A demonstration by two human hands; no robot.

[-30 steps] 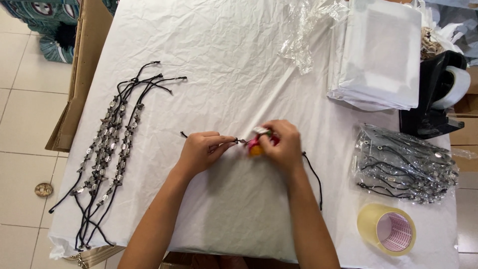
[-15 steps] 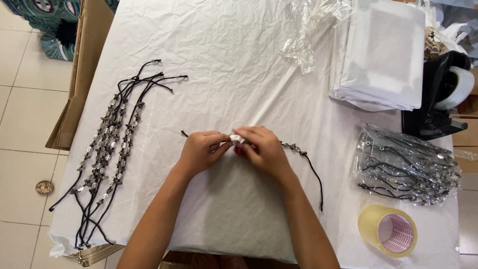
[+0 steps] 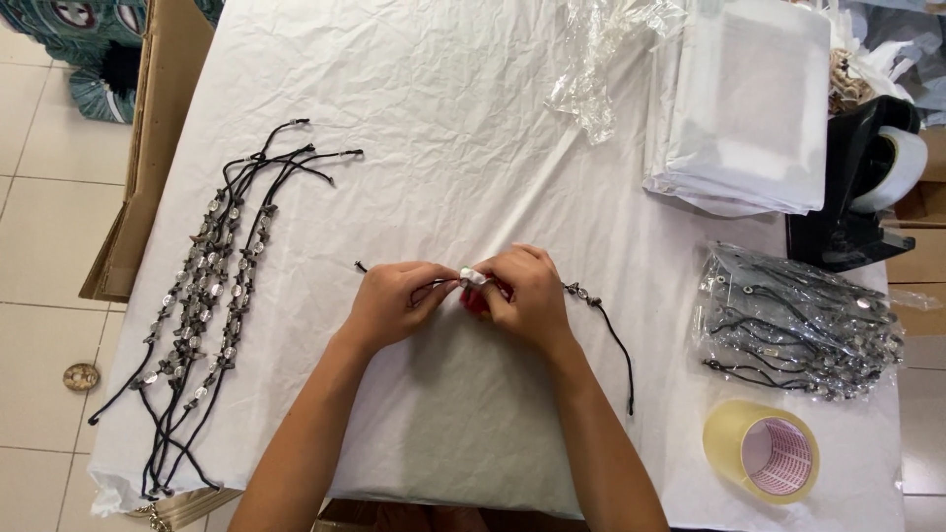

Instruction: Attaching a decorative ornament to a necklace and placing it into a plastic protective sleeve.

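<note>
Near the middle of the table (image 3: 473, 118), toward its near edge, the left hand (image 3: 394, 300) and right hand (image 3: 527, 296) meet, both pinched shut on a beaded black cord (image 3: 596, 305). The cord trails off toward the table's right edge. More beaded cords (image 3: 212, 286) lie along the left edge, a tape roll (image 3: 764, 451) at the near right corner.

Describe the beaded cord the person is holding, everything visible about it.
The beaded cord is a thin black string with small silvery and dark beads threaded along its middle. It lies across the white table cover, its middle pinched between the left hand and right hand, which meet over it and hide most of the beads. A short end pokes out past the left hand; the longer end curves from the right hand toward the table's near edge. A small white piece and something red show between the fingers.
</note>
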